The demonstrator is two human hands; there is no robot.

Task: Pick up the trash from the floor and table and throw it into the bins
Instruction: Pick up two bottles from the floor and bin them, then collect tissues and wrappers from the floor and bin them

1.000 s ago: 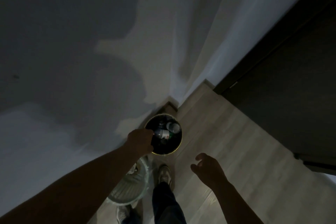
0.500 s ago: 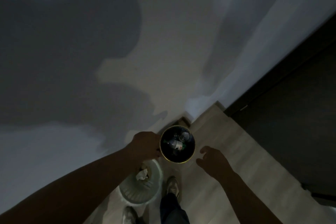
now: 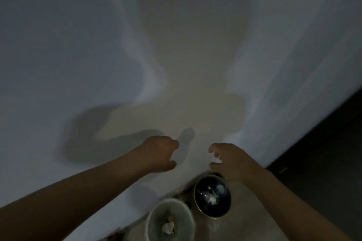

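The left hand [image 3: 158,152] and right hand [image 3: 229,160] hung loosely curled and empty, apparently because the trash lay binned: bottles [image 3: 213,193] in the dark bin [image 3: 213,217] at the right hand's 7 o'clock, crumpled paper [image 3: 168,228] in the pale bin [image 3: 154,211] at the left hand's 6 o'clock.

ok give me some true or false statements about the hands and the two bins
1. The left hand and the right hand both hold nothing. True.
2. The dark bin is empty. False: bottles lie in it.
3. The white bin holds crumpled paper. True.
4. The white bin stands to the right of the dark bin. False: it stands on its left, nearer the person.
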